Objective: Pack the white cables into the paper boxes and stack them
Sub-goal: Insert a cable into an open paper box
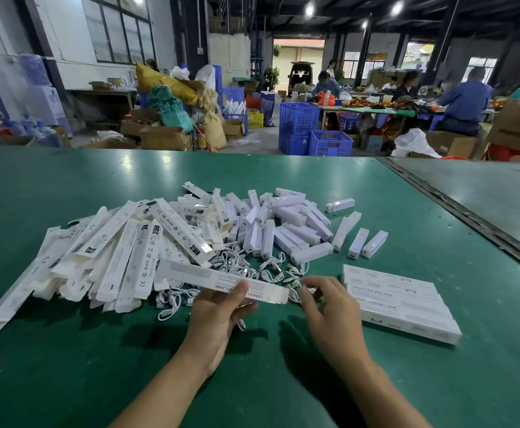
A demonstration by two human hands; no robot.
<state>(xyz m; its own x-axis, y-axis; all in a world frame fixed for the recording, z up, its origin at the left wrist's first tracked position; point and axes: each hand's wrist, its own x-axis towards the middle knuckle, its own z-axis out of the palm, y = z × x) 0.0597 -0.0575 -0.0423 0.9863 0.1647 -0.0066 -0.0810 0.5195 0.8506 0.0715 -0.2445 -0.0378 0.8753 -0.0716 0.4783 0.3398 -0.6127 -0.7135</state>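
A worker's left hand [218, 313] grips a long paper box [203, 276] over loose white cables [271, 270], the right hand [333, 307] curled at its open end, grasp unclear.

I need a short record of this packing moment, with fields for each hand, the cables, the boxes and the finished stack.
left hand: holds one long paper box, thumb on top
right hand: fingers curled at that box's open end; whether it holds anything is unclear
white cables: loose heap just beyond the hands
loose boxes: piled at left
finished stack: packed boxes at right, on the green table
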